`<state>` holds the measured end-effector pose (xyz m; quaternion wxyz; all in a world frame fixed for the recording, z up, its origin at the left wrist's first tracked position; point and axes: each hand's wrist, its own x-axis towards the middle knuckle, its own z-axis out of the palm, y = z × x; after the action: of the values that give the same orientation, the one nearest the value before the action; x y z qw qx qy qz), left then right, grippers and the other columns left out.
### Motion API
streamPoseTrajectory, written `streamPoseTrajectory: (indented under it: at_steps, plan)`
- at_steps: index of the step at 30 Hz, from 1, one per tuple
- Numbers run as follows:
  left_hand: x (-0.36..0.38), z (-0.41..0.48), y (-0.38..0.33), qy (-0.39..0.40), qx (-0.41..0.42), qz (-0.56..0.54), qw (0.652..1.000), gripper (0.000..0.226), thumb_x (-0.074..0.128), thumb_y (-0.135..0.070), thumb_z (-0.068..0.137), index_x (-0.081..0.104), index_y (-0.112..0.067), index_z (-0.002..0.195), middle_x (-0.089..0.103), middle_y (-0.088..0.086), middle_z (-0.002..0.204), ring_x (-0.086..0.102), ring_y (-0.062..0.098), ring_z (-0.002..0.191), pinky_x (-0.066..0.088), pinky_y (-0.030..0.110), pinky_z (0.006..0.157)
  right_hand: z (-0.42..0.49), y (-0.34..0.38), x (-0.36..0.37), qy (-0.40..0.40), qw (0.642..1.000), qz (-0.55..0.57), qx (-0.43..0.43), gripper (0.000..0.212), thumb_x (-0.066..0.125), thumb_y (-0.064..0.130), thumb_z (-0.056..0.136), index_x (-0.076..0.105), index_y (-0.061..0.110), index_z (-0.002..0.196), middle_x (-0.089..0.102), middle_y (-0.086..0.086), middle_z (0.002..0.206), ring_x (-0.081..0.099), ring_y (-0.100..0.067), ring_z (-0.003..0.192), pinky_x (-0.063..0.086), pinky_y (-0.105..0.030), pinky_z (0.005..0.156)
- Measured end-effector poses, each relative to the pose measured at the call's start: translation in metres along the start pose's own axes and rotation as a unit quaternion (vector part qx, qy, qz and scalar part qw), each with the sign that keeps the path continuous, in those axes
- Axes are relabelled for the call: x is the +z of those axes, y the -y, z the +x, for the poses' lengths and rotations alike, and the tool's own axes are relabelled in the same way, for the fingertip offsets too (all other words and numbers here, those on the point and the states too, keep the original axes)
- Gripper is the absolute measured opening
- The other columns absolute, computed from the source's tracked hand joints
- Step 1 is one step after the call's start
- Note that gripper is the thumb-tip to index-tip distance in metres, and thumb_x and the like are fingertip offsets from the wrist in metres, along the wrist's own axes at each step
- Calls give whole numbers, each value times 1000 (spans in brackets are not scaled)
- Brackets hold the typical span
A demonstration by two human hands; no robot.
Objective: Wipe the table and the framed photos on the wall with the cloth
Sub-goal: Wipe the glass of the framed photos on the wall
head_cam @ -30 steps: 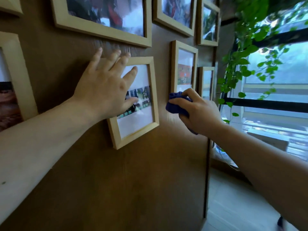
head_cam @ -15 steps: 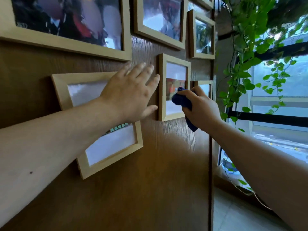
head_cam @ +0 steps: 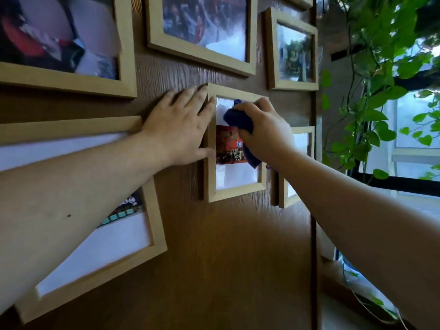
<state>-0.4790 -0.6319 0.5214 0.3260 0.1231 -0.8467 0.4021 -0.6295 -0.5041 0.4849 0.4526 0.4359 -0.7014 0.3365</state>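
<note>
A small upright framed photo (head_cam: 234,190) in light wood hangs on the brown wood wall (head_cam: 226,258). My right hand (head_cam: 266,129) is shut on a bunched dark blue cloth (head_cam: 238,120) and presses it on the upper glass of that photo. My left hand (head_cam: 181,125) lies flat and open on the wall, fingertips and thumb touching the frame's left edge. A larger tilted framed photo (head_cam: 152,222) hangs lower left, partly hidden by my left forearm. The table is out of view.
More framed photos hang above: a big one at the top left (head_cam: 71,84), one at the top middle (head_cam: 202,55), one at the upper right (head_cam: 294,84). A narrow frame (head_cam: 283,194) sits behind my right arm. A trailing green plant (head_cam: 371,110) and a window (head_cam: 414,129) fill the right.
My left hand slid from the tilted frame to the small upright frame's left edge. My right hand brought the cloth up onto that frame's glass. The view moved closer.
</note>
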Motion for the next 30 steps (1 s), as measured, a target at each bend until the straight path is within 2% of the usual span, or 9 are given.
streamPoseTrajectory:
  at_steps: [4, 7, 10, 13, 16, 21, 24, 27, 30]
  plan:
    - [10, 7, -1, 9, -7, 29, 1000, 112, 45, -81, 72, 1, -17, 153, -6, 12, 162, -2, 30, 149, 7, 54, 119, 13, 10, 18, -10, 999, 15, -43, 43, 55, 27, 87, 47, 27, 129, 48, -7, 122, 54, -22, 90, 44, -29, 62]
    - [11, 9, -1, -1, -7, 34, 999, 113, 49, -81, 70, 5, -16, 152, -3, 12, 162, -2, 30, 149, 6, 54, 119, 10, -7, 23, -11, 998, -23, -49, 43, 55, 28, 86, 48, 27, 129, 48, -8, 123, 56, -25, 87, 44, -30, 60]
    - [12, 9, -3, 2, -12, 40, 999, 114, 52, -79, 70, 5, -15, 152, -5, 12, 162, -2, 29, 149, 4, 55, 119, 2, -41, 22, -4, 999, -29, 39, 40, 54, 28, 85, 49, 32, 125, 48, -7, 119, 56, -30, 87, 52, -41, 65]
    - [13, 8, -3, 0, -11, 38, 999, 115, 51, -79, 70, 4, -15, 152, -7, 13, 162, -2, 29, 149, 4, 55, 119, -6, -52, 26, 6, 995, -2, 99, 44, 55, 25, 83, 48, 32, 126, 47, -6, 114, 56, -29, 85, 51, -40, 64]
    - [14, 8, -2, -3, -9, 37, 999, 114, 53, -78, 70, 4, -14, 152, -7, 13, 162, -1, 29, 149, 4, 55, 119, -11, -29, 31, 13, 998, 38, 55, 46, 58, 25, 82, 47, 30, 127, 47, -5, 118, 56, -27, 87, 54, -44, 67]
    - [14, 8, -3, -10, -9, 32, 999, 111, 54, -74, 73, 4, -15, 152, -7, 11, 162, 0, 29, 149, 2, 54, 119, -22, 2, 42, 5, 998, 32, -55, 44, 60, 26, 84, 50, 26, 127, 49, -8, 118, 57, -27, 82, 51, -36, 58]
    - [13, 8, -3, -5, -10, 32, 999, 112, 53, -76, 72, 3, -15, 152, -9, 12, 162, -1, 29, 149, 2, 54, 119, -29, -19, 43, 4, 999, -31, -19, 40, 59, 27, 84, 51, 26, 123, 50, -8, 116, 57, -29, 77, 52, -38, 54]
    - [13, 7, -3, -6, -10, 34, 999, 114, 52, -78, 70, 3, -15, 152, -8, 12, 162, 1, 29, 149, 2, 55, 119, -38, -44, 44, 22, 995, -59, 82, 36, 56, 24, 84, 50, 29, 119, 48, -6, 113, 57, -32, 72, 52, -41, 55]
    - [15, 8, -4, -9, -11, 36, 999, 114, 52, -78, 70, 3, -15, 152, -7, 12, 162, 1, 29, 149, 2, 55, 119, -48, -40, 45, 38, 997, -28, 67, 37, 56, 25, 84, 51, 29, 120, 49, -4, 113, 57, -28, 74, 54, -41, 55]
